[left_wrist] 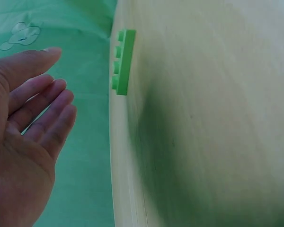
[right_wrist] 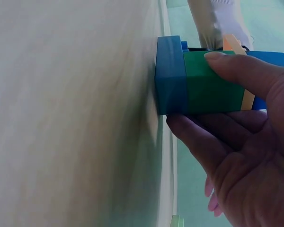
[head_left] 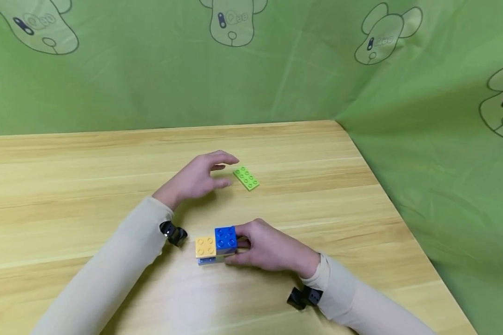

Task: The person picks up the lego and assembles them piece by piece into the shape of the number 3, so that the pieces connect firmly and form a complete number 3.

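My right hand (head_left: 272, 246) grips a stack of toy building bricks, thumb on one side and fingers on the other. A blue brick (head_left: 225, 238) tops the stack, next to a yellow-orange plate (head_left: 205, 246) that juts out to the left. In the right wrist view, a green brick (right_wrist: 210, 82) sits in the middle, with another blue brick (right_wrist: 171, 78) at the bottom end. My left hand (head_left: 197, 177) is apart from everything, fingers loosely bent and thumb spread. Just right of its fingertips lies a light green plate (head_left: 246, 178) with studs up.
The wooden table (head_left: 109, 163) has a back edge along a green cloth (head_left: 172, 83) printed with bear-head outlines. More of the cloth hangs along the table's right side. A small black camera is strapped to each wrist.
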`<state>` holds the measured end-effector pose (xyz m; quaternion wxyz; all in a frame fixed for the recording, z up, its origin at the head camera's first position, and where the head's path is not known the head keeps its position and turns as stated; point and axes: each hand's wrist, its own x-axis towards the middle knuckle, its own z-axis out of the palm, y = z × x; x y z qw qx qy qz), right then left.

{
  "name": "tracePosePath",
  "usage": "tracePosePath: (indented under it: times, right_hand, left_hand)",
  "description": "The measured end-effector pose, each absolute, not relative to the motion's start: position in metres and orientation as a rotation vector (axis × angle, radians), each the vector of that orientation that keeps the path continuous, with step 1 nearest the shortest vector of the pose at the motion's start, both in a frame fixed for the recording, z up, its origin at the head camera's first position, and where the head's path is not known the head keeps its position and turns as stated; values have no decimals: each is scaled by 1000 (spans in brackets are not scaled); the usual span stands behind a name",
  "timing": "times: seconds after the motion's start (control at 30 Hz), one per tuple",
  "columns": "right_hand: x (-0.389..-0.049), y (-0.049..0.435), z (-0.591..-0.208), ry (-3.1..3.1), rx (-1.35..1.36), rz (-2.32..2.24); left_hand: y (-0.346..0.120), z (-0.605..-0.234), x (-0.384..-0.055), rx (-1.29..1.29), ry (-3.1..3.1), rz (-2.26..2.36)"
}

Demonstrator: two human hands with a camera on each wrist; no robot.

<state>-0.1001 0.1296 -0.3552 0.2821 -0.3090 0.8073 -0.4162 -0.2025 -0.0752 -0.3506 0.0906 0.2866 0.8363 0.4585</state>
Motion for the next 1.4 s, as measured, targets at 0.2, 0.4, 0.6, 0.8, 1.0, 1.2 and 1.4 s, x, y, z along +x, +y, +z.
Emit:
tracePosePath:
  times: [0.2,0.4,0.6,0.8,1.0,1.2,1.4]
  right_hand:
    - [-100,130,-354,2166,-813,-1103]
    - [-101,130,-355,2173,-806,-1102]
    - [-101,130,-355,2186,-813,-1087]
    - [-100,130,-354,2187,-815,-1074]
    - [-99,130,-353,2185,-823,-1076]
    - [-99,130,-353,2189,-830,-1077]
    - [-100,130,-353,2189,-828,-1076]
  left_hand:
    - [-63,-353,-220,835,2466,1292]
    - [-51,-358,-238,848,2514,1120]
    - [-43,-359,-245,849,2535,999]
    - [-36,-361,-248,909,2529,907]
    - [-34,-362,-248,931,2555,864]
    - [-39,-362,-244,869,2577,898]
    - [-48,-360,-239,818,2591,962]
